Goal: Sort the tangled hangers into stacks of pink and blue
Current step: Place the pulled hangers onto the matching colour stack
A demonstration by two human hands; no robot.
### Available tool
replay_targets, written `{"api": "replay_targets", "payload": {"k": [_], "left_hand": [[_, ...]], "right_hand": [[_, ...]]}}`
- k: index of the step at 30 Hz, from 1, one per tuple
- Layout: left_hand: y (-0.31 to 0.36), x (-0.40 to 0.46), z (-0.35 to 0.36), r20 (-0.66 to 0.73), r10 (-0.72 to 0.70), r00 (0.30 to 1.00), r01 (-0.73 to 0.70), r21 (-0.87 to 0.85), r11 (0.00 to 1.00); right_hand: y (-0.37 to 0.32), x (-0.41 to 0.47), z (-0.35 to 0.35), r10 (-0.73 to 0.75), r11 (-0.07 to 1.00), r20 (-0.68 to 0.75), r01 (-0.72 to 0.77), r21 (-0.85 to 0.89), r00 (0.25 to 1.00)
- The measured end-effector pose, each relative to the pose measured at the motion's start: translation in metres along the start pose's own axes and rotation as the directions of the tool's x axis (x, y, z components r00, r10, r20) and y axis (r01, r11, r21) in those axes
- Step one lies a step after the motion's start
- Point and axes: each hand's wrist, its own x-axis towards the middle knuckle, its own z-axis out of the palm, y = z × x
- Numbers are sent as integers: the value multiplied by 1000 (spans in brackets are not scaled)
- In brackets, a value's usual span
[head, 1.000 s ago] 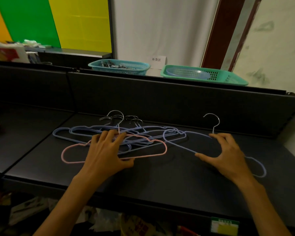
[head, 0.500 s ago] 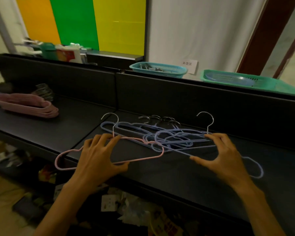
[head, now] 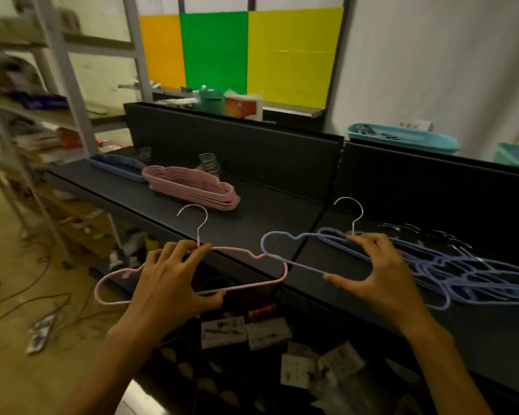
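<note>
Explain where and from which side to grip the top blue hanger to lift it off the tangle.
Probably grip the top blue hanger at its neck under the metal hook, from above: that part stands clear of the tangled blue hangers, where the right hand rests.

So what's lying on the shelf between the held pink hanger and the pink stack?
Nothing: in the head view, only bare black shelf separates the pink hanger from the pink stack.

The room is dim, with a warm, yellowish cast. The matte black shelf top (head: 252,226) swallows most detail, and the space beneath it is deep shadow. The metal shelving rack (head: 57,73) at the left edge is smeared by motion blur and leans with wide-angle distortion. The coloured wall panels (head: 240,52) are the brightest area.
</note>
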Motion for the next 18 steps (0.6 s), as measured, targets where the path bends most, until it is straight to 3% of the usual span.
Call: {"api": "replay_targets", "payload": {"k": [10, 18], "left_hand": [[-136, 9, 7, -8, -108, 994, 108, -28, 994], [-202, 80, 30, 7, -69, 998, 69, -31, 997]], "right_hand": [[-99, 71, 89, -42, 999, 52, 41, 14, 998], [-120, 136, 146, 3, 1000, 0, -3, -17, 1000]]}}
